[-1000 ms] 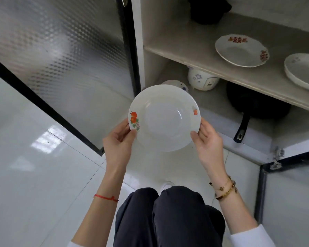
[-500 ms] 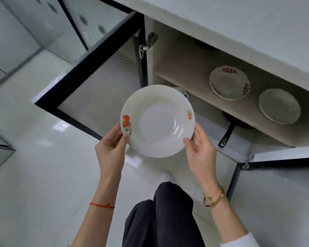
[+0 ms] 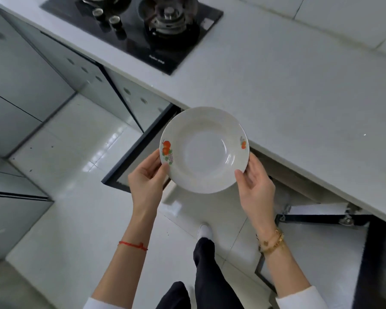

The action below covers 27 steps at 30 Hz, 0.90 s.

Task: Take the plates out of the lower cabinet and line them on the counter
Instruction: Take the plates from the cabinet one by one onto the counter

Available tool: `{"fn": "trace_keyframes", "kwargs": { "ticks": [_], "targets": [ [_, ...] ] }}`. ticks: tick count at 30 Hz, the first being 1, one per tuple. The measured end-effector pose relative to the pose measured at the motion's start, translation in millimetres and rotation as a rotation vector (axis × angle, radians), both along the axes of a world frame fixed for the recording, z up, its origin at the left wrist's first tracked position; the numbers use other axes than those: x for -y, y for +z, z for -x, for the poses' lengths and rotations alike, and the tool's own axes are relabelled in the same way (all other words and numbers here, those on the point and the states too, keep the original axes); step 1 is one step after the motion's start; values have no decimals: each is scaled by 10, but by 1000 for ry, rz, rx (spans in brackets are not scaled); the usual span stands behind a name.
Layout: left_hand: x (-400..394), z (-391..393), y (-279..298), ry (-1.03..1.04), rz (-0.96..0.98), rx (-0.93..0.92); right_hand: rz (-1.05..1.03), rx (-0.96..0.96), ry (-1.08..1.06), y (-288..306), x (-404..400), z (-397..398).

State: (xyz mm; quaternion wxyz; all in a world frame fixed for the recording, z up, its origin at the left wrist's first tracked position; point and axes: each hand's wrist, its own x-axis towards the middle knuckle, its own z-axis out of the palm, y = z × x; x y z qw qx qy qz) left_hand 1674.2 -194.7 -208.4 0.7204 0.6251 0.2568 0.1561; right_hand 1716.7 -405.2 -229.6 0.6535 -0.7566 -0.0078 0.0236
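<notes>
Between our two hands we hold a white plate (image 3: 204, 150) level in the air, its hollow facing up, with orange fruit prints on its left and right rim. Our left hand (image 3: 146, 180) grips the lower left edge, thumb lying on top of the rim just below the larger fruit print, the other fingers hidden under the plate. Our right hand (image 3: 255, 186) grips the lower right edge the same way, thumb on the rim and fingers curled beneath. The plate hangs over the front edge of the white surface (image 3: 299, 97), partly above it and partly above the tiled floor (image 3: 76, 186); we cannot tell how high above the surface it is.

Far back on the surface, to the left, a black gas hob (image 3: 134, 30) is set in, with a burner and two knobs showing. Below the surface edge, two dark-framed cabinet doors stand open: one (image 3: 140, 150) to the left of the plate, another (image 3: 321, 248) at lower right. A red string (image 3: 133, 245) circles our left wrist, gold bracelets (image 3: 272, 243) our right. Dark trousers and a white shoe (image 3: 205, 230) show beneath.
</notes>
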Motion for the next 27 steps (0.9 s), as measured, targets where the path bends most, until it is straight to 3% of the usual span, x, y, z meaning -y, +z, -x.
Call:
{"fn": "trace_keyframes", "kwargs": {
  "ticks": [9, 27],
  "targets": [
    [236, -775, 529, -18, -13, 34, 44, 51, -33, 544, 252, -703],
    [89, -2908, 582, -274, -34, 47, 59, 62, -277, 657, 171, -2330]
  ]
}}
